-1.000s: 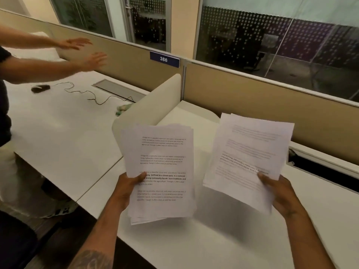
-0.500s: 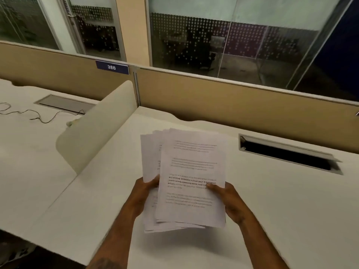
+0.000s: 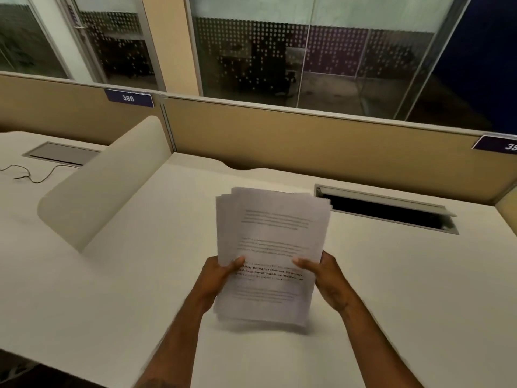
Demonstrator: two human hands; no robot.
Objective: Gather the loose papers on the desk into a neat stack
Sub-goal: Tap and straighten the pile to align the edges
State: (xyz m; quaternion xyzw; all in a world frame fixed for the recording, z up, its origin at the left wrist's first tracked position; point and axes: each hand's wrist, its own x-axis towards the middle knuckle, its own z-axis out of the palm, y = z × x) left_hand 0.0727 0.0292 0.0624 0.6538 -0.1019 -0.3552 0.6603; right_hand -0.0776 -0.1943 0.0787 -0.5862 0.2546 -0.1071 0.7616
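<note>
A: Count entry, head view. Hands: two. Left hand (image 3: pixel 221 278) and right hand (image 3: pixel 326 275) are apart, each clamped on a side edge of one paper stack (image 3: pixel 271 247), thumbs on the printed top face, fingers hidden behind.

B: Where does the stack sit?

A: Held above the white desk (image 3: pixel 391 289), in front of the person, near the middle of the desk. Lower edge is blurred; I cannot tell whether it touches the surface. Several sheet corners are fanned out at the upper left, so the edges are not flush. Sheet count: cannot tell, more than three edges show.

B: Legible writing?

A: Top sheet carries about four blocks of printed text. Only fragments of the bold lines between the thumbs read: "Defined by a slower pace" and "strong community bonds". The rest is too blurred.

B: Other labels?

A: Two blue number plates on the tan partition (image 3: pixel 279 135). Left plate (image 3: pixel 129 98) reads "386". Right plate (image 3: pixel 500 144) is cut by the frame edge; only "38" shows.

B: Remaining items, counted?

A: One curved cream divider (image 3: pixel 106 180) between two desks. Two cable slots: one open, dark (image 3: pixel 386 212), just right of the stack; one closed, grey (image 3: pixel 63 154) on the left desk. One thin black cable (image 3: pixel 30 175) near the closed slot
</note>
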